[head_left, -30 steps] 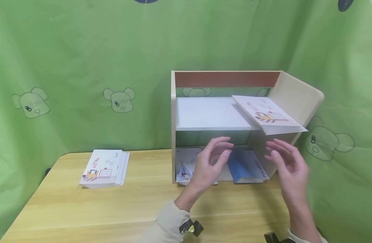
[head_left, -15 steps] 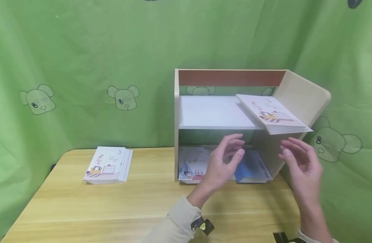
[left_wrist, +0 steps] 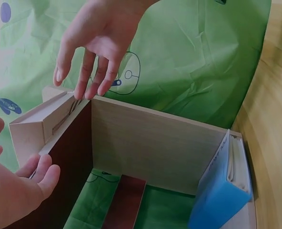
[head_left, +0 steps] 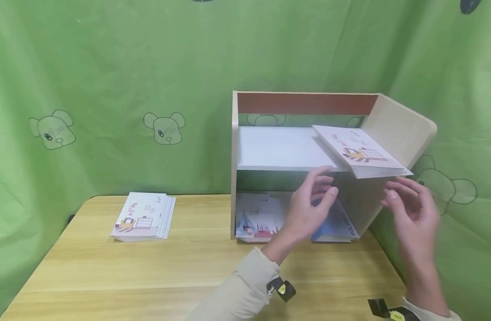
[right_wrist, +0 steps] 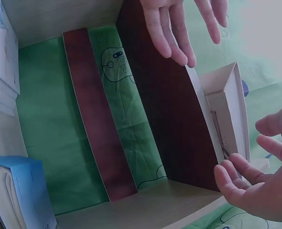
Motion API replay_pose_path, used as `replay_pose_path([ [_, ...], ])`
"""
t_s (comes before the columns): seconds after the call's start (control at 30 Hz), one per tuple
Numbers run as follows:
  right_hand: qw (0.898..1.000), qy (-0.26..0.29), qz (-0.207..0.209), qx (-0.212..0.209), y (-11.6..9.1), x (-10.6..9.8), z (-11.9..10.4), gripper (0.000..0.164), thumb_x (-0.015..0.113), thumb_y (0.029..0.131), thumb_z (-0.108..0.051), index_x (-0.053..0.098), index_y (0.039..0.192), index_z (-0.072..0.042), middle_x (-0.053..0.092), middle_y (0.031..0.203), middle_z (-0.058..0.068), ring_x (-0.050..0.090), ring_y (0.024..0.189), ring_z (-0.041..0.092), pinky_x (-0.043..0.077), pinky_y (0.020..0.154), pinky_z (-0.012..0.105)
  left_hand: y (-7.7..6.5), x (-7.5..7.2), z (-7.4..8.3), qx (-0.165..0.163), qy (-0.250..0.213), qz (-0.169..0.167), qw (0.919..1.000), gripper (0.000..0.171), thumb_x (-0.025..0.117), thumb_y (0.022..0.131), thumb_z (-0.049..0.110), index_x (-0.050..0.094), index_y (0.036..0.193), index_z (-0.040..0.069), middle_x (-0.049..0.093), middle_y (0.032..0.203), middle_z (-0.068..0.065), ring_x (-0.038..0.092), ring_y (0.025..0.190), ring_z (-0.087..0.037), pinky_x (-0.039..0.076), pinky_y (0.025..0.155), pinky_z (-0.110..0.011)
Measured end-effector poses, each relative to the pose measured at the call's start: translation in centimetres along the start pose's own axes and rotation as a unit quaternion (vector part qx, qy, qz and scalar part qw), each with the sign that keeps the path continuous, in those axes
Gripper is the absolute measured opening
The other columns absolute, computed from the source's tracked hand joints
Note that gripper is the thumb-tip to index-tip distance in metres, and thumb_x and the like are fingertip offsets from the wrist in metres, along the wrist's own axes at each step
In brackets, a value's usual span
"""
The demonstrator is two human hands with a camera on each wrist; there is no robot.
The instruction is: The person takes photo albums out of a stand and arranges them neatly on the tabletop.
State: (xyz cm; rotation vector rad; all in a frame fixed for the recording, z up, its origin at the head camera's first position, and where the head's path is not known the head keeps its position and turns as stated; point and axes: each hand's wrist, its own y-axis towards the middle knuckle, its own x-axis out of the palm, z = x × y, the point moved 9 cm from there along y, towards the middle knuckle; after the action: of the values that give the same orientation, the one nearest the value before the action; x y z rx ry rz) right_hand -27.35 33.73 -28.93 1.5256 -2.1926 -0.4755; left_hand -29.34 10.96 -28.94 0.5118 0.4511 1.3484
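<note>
A white book [head_left: 359, 149] with a room drawing on its cover lies tilted on the upper board [head_left: 277, 145] of a small wooden shelf [head_left: 232, 165], its lower end jutting past the front. Below and left of it my left hand [head_left: 309, 209] hovers with bent fingers, holding nothing. My right hand [head_left: 415, 218] is just under the book's front right corner, also holding nothing; its fingertips come close to the book [right_wrist: 231, 114] in the right wrist view, and I cannot tell whether they touch.
Below, a blue book [head_left: 333, 225] and some white illustrated books [head_left: 259, 218] lie in the shelf's lower compartment. A fanned stack of white books [head_left: 142, 216] lies at the left of the wooden table [head_left: 149, 276]. Green curtain [head_left: 109, 67] surrounds the back and sides.
Both hands have moved to the right, the left one also slightly up. The head view has shifted a little. The tilted book keeps its place on the shelf.
</note>
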Motion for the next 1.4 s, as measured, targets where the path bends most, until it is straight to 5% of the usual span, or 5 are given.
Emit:
replay_pose_path([
  [0.13,1.000,-0.004,0.015,-0.016,0.5,-0.6,-0.4,0.039,0.064,0.096,0.005,0.058,0.135,0.004,0.065,0.125,0.019,0.065,0.104,0.021,0.057,0.085,0.016,0.5,0.6,-0.1,-0.009,-0.003,0.004,1.0000,0.046,0.057,0.106,0.019,0.046,0.150,0.022,0.063,0.132,-0.003,0.063,0.114,-0.005,0.052,0.099,-0.020],
  [0.4,0.997,0.007,0.056,0.047,1.8,-1.7,0.0,0.040,0.069,0.096,-0.002,0.059,0.135,-0.001,0.063,0.127,0.015,0.066,0.106,0.022,0.059,0.082,0.021,1.9,1.4,-0.3,-0.042,0.009,-0.007,0.9990,0.046,0.058,0.105,0.035,0.046,0.149,0.033,0.065,0.131,-0.006,0.065,0.109,-0.005,0.054,0.093,-0.019],
  [0.77,0.994,0.020,0.063,0.090,3.4,-2.3,0.6,0.044,0.070,0.097,-0.007,0.054,0.138,-0.007,0.059,0.124,0.011,0.064,0.100,0.020,0.061,0.078,0.023,3.0,2.3,-0.3,-0.087,0.028,-0.013,0.9958,0.043,0.052,0.106,0.041,0.046,0.149,0.044,0.065,0.132,0.001,0.066,0.110,-0.009,0.058,0.086,-0.023],
  [1.0,0.991,-0.009,0.053,0.124,4.4,-2.4,0.9,0.043,0.067,0.100,-0.015,0.052,0.140,-0.012,0.058,0.123,0.005,0.063,0.104,0.016,0.061,0.078,0.023,3.9,2.8,-0.3,-0.114,0.011,-0.006,0.9934,0.041,0.052,0.107,0.037,0.050,0.147,0.041,0.071,0.123,0.000,0.071,0.092,-0.006,0.059,0.076,-0.022],
  [1.4,0.984,-0.039,0.082,0.150,5.4,-1.2,1.2,0.024,0.066,0.101,-0.028,0.063,0.122,-0.016,0.059,0.114,0.003,0.064,0.097,0.013,0.060,0.073,0.019,3.7,3.3,0.1,-0.134,0.011,0.071,0.9883,0.030,0.050,0.108,0.035,0.057,0.137,0.036,0.070,0.089,0.002,0.064,0.071,-0.003,0.056,0.057,-0.023],
])
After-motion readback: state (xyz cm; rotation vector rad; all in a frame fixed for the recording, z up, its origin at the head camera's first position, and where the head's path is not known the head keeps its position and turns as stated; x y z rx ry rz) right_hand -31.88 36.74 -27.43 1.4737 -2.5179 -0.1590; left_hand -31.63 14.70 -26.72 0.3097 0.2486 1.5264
